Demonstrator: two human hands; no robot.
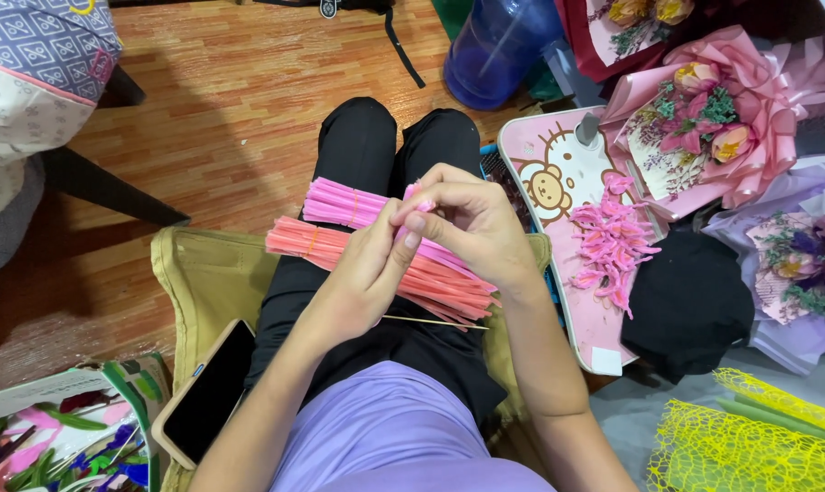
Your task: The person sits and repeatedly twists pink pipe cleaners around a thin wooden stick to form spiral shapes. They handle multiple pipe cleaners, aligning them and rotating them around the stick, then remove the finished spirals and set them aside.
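— Over the lap, what did the two hands do?

— The left hand [369,264] and the right hand [472,223] met above the knees. Both were closed, with fingertips pinching one short pink fuzzy pipe-cleaner piece [412,193]. It was held between them, I think so that both could bend it.

— And the other sticks?

— Two bundles lay across the black trousers, just under the hands: a bundle of bright pink fuzzy wire sticks [344,202] and a bundle of salmon-coloured fuzzy wire sticks [312,241]. They seemed placed there to be near for picking. A thin wooden skewer [435,322] lay beside them.

— Any containers?

— A small pink lap bench with a cartoon bear print [544,187] stood on the right and carried a heap of shaped pink pieces [610,244]. A box at the lower left [39,392] held mixed coloured sticks. A dark smartphone [208,392] rested on the olive cushion [194,273].
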